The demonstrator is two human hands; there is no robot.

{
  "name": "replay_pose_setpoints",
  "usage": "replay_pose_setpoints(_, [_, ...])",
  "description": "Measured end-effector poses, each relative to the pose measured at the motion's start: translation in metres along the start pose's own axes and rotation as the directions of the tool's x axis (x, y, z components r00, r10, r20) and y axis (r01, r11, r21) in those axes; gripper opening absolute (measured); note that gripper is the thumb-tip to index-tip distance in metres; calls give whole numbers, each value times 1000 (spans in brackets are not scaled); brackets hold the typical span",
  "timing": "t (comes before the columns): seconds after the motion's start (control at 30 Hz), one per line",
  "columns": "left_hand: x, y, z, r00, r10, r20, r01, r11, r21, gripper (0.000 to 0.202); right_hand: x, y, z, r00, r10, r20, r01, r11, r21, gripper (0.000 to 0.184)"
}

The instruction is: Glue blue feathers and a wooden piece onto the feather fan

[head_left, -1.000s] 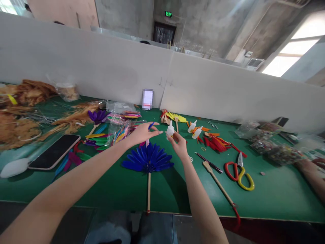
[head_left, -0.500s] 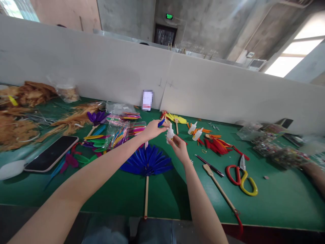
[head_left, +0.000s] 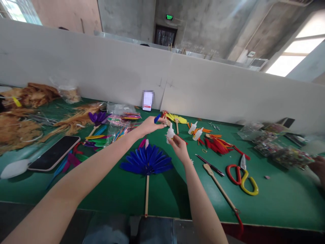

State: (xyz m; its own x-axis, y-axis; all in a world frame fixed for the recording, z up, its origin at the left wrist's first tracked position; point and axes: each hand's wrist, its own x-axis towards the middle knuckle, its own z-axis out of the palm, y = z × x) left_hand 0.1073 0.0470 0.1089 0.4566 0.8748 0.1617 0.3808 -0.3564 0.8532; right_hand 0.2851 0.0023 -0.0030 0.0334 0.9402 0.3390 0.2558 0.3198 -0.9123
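My left hand [head_left: 151, 125] is closed on a small blue feather [head_left: 157, 118] that sticks up from the fingers. Its fingertips are close to the nozzle of a small white glue bottle [head_left: 170, 133]; whether they also pinch something pale there, I cannot make out. The bottle stands upright in my right hand [head_left: 178, 145], its fingers wrapped round the lower part. Below both hands, a fan of blue feathers [head_left: 147, 159] on a wooden stick lies on the green table [head_left: 167, 203], the stick's end at the front edge.
Two more glue bottles [head_left: 197, 134] lie by orange and red feathers [head_left: 218, 144]. Scissors [head_left: 240, 176], a pen [head_left: 210, 165] and a wooden stick [head_left: 220, 188] are on the right. Left are a phone [head_left: 54, 153], bagged feathers and brown fibre [head_left: 21, 130]. Another person's hand [head_left: 318, 167] shows far right.
My left hand has drawn slightly left and up from the bottle's tip, with the feather. My right hand and the bottle stay nearly still. The other person's hand at far right has shifted.
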Motion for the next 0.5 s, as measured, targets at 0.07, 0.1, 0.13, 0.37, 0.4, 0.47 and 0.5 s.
replay_pose_setpoints(0.07, [-3, 5, 2, 999, 3, 54, -3, 1000, 3, 33, 0, -1, 0, 1000, -2, 7, 2, 1000, 9, 42])
replay_pose_setpoints(0.1, [-4, 7, 3, 998, 3, 69, -3, 1000, 7, 33, -1, -2, 0, 1000, -3, 11, 2, 1000, 15, 42])
replay_pose_setpoints(0.13, [-4, 9, 4, 997, 4, 78, -5, 1000, 11, 33, -1, -3, 1, 1000, -3, 14, 3, 1000, 22, 42])
replay_pose_setpoints(0.37, [3, 5, 5, 997, 55, 53, -56, 998, 22, 26, -1, -5, 2, 1000, -3, 11, 3, 998, 61, 43])
replay_pose_setpoints(0.4, [4, 4, 5, 997, 66, 49, -67, 998, 19, 25, -1, -5, 1, 1000, -3, 9, 3, 998, 67, 43])
replay_pose_setpoints(0.47, [6, 2, 4, 995, 84, 45, -84, 996, 12, 25, -1, -4, 1, 1000, -2, 6, 1, 997, 78, 43])
replay_pose_setpoints(0.5, [7, 2, 3, 995, 90, 45, -90, 996, 8, 25, -1, -3, 1, 1000, -1, 6, 0, 996, 84, 43])
